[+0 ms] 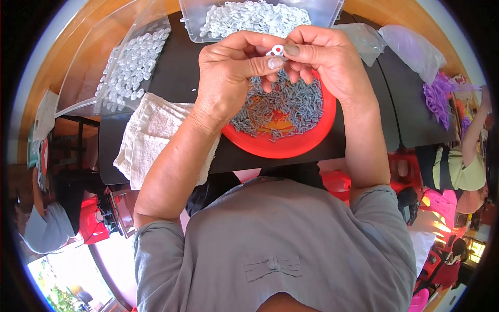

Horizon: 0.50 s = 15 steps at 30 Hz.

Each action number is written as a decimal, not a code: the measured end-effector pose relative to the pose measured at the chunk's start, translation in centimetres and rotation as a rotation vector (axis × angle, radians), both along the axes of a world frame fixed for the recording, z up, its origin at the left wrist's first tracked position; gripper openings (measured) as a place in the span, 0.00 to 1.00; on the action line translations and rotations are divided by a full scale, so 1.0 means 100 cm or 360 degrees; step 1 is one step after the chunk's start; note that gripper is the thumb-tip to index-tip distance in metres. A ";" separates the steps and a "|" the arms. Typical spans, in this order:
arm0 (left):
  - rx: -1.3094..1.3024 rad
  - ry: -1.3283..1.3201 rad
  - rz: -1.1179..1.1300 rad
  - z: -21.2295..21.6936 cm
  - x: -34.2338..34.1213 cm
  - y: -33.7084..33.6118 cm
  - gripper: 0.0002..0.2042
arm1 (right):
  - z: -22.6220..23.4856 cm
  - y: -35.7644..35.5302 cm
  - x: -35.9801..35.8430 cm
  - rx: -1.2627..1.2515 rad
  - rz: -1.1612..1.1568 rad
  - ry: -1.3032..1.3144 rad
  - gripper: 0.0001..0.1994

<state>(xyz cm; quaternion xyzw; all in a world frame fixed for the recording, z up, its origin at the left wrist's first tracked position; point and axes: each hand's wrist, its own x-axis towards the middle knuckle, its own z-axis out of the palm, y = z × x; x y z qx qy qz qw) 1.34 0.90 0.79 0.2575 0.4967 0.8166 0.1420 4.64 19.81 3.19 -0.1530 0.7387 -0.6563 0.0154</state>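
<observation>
Above a red basin (278,151), my left hand (234,62) and my right hand (325,57) meet, thumbs and fingers pinched together. Between the fingertips is a small white plastic piece (275,50) with a round opening, through which red shows. Both hands grip it; its far side is hidden by the fingers. Many small grey screw-like pieces (306,106) lie in the basin under my hands. Beyond my hands, a clear plastic bin (195,32) holds a heap of small white pieces (254,18).
On the left, a clear tray (78,106) holds more white pieces (132,67). A folded cream towel (143,138) lies on the dark table (174,57) by my left forearm. Clear plastic bags (413,52) and purple netting (439,99) are at right. Another person's arm (473,130) shows at far right.
</observation>
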 end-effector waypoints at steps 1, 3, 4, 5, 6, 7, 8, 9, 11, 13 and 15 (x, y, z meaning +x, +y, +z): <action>-0.0003 -0.0002 -0.0001 0.000 0.000 0.000 0.07 | -0.001 -0.002 0.000 -0.0003 -0.0001 -0.0002 0.12; -0.0043 0.0119 0.0111 -0.001 -0.002 -0.002 0.07 | -0.003 -0.011 0.002 -0.0138 -0.0122 -0.0076 0.12; -0.0045 0.0116 0.0108 -0.001 -0.003 -0.001 0.07 | -0.003 -0.013 0.002 -0.0140 -0.0125 -0.0079 0.12; -0.0060 0.0149 0.0136 -0.001 -0.003 -0.001 0.07 | -0.004 -0.014 0.003 -0.0157 -0.0147 -0.0085 0.12; -0.0075 0.0182 0.0163 -0.002 -0.003 -0.001 0.07 | -0.004 -0.014 0.003 -0.0175 -0.0169 -0.0092 0.12; -0.0078 0.0182 0.0164 -0.002 -0.003 -0.001 0.07 | -0.004 -0.014 0.003 -0.0177 -0.0167 -0.0092 0.12; -0.0071 0.0170 0.0161 -0.002 -0.002 -0.001 0.08 | -0.004 -0.013 0.002 -0.0170 -0.0166 -0.0082 0.12; -0.0065 0.0159 0.0158 -0.001 -0.002 0.000 0.09 | -0.004 -0.012 0.002 -0.0162 -0.0164 -0.0071 0.12; -0.0058 0.0186 0.0158 -0.002 -0.001 0.001 0.10 | -0.004 -0.009 0.001 -0.0169 -0.0125 -0.0054 0.12; -0.0052 0.0213 0.0157 -0.003 -0.002 0.001 0.11 | -0.003 -0.008 0.001 -0.0176 -0.0085 -0.0037 0.12; -0.0088 0.0268 0.0165 -0.004 -0.003 0.000 0.12 | -0.002 -0.007 0.001 -0.0176 -0.0073 -0.0054 0.12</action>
